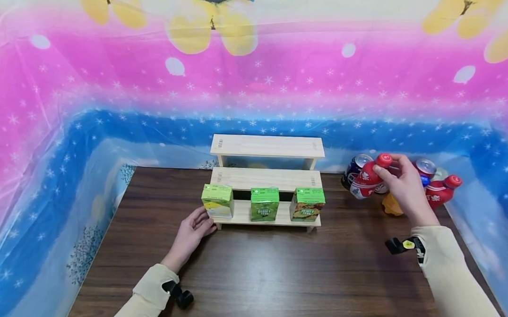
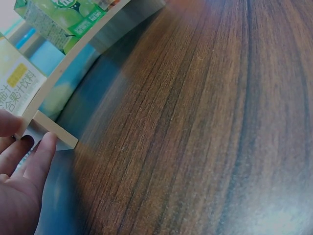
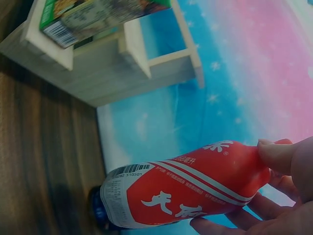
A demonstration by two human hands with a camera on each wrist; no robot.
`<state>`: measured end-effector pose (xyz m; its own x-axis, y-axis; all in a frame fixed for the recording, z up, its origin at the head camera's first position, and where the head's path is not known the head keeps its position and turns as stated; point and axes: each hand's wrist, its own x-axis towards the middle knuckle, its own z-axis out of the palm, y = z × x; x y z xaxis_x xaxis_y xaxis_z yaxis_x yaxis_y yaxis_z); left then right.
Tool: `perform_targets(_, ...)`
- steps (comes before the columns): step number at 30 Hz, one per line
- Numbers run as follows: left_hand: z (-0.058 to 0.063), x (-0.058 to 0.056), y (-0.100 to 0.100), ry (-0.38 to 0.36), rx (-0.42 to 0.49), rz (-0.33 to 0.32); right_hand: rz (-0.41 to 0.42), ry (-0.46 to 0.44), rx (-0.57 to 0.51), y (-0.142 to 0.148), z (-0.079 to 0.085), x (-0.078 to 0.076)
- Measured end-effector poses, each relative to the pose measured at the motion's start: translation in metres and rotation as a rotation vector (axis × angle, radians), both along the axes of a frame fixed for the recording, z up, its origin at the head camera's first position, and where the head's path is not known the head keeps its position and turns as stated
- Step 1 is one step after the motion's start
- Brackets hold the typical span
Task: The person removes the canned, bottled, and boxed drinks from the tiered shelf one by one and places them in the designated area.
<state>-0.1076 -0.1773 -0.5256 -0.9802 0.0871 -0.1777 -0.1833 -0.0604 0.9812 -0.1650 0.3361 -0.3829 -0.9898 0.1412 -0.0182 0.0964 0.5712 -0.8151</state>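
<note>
Right hand grips a red bottle at far right; left hand holds a wooden rack by its near left corner.
Only the right wrist view shows the bottle's barcode.

3 drink cartons, 2 red bottles, at least 2 cans (cluster partly hidden), 1 orange item, 1 three-tier wooden shelf, 1 desk.

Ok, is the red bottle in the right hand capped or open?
Capped: the head view shows a red cap on top of the bottle the right hand grips.
</note>
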Motion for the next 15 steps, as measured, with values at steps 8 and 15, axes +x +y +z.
perform_targets(8,-0.001,0.000,-0.001,-0.001,0.005,-0.004,0.002,-0.017,0.017,0.014,-0.026,0.002)
perform_targets(15,-0.001,0.000,0.000,0.007,0.004,-0.004,-0.006,-0.018,0.050,0.017,-0.040,0.002)
